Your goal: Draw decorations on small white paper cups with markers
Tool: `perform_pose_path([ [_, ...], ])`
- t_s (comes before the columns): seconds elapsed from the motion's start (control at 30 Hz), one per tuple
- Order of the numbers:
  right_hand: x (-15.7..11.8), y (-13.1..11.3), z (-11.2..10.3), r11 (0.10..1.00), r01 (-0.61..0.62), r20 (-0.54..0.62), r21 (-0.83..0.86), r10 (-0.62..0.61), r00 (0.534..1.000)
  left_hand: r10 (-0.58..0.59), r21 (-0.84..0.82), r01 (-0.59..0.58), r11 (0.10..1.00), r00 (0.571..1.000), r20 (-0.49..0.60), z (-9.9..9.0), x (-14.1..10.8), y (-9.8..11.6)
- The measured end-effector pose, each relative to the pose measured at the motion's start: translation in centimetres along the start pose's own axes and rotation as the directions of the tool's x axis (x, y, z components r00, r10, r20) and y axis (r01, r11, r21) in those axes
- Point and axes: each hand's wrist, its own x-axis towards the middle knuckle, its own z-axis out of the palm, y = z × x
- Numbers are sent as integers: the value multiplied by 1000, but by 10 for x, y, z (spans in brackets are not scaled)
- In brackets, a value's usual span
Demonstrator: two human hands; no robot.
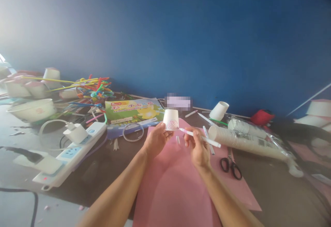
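Observation:
My left hand (157, 139) grips a white paper cup (170, 116), turned upside down with its narrow base on top. A pink crisscross pattern inside a round shape marks the cup's side. In my right hand (198, 147) is a white marker (208, 140), its pink tip pointing at the pattern; whether it touches the cup I cannot tell. Beneath both hands lies pink paper (176, 185). A small white marker cap (178, 139) rests on it between my hands.
Black-handled scissors (231, 168) and stacked paper cups (240, 139) are on the right. A lone cup (219, 110) stands behind them. To the left are a power strip (74, 153), a craft paper pack (131, 113), a bowl (32, 110) and colourful pipe cleaners (97, 87).

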Motion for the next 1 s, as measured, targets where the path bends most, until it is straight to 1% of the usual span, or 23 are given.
perform_pose_path([
  [0.27, 0, -2, 0, 1000, 2, -10, 18, -2, 1000, -6, -24, 6, 1000, 1000, -27, 0, -1, 2],
  [0.43, 0, -2, 0, 1000, 2, 11, 15, -2, 1000, -5, -15, 5, 1000, 1000, 1, 1, -1, 2],
  [0.6, 0, -3, -1, 1000, -5, 0, 25, 5, 1000, -13, -17, 13, 1000, 1000, -7, 2, -2, 3],
  [0.77, 0, -6, 1, 1000, 3, 32, 17, -4, 999, -12, -24, 12, 1000, 1000, 1, 1, -2, 1],
  [0.9, 0, -5, 0, 1000, -12, 12, 1, 12, 1000, -18, -39, 18, 999, 1000, 0, -1, -1, 1],
  [1.0, 1, -5, 0, 1000, -2, 5, 24, 2, 1000, -27, -44, 26, 999, 1000, -10, -1, -1, 1],
])
